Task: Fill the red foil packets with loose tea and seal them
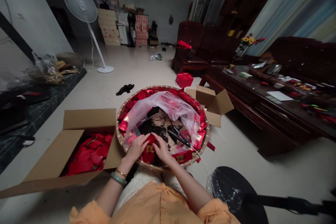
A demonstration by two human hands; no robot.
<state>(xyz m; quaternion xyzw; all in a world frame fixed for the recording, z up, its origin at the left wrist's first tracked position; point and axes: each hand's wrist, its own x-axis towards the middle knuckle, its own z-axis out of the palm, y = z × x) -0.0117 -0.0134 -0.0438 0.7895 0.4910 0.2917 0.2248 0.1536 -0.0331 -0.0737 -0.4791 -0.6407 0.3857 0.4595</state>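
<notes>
A red foil packet [148, 149] is held upright over the near side of a round woven bamboo tray [160, 88], its long axis running forward from the person towards the middle of the tray. A gold-printed emblem is shown on its glossy face, and its lower end is partly hidden by shadow near the tray's rim. The packet is gripped between the left hand [136, 148] and the right hand [162, 148]. Both hands are curved inward and pressed towards each other, with the fingertips pinching the packet's upper part from either side.

Loose, twisted dark tea leaves [154, 129] are heaped in the tray, partly covered by a crumpled translucent plastic bag [160, 110]. Around them, more red packets [140, 95] are ranged along the tray's inner wall. A black-handled, tong-like sealer [178, 137] lies on the right side of the tray, just beside the right hand, and a thin white cord [202, 161] is led from it over the rim.

An open cardboard carton [70, 150] filled with red packets [89, 154] is placed on the floor [147, 66] beside the tray on the left, and a smaller open carton [210, 103] is set behind it on the right. A pale green bangle [118, 178] and a thin gold bracelet [121, 173] are worn on the left wrist.
</notes>
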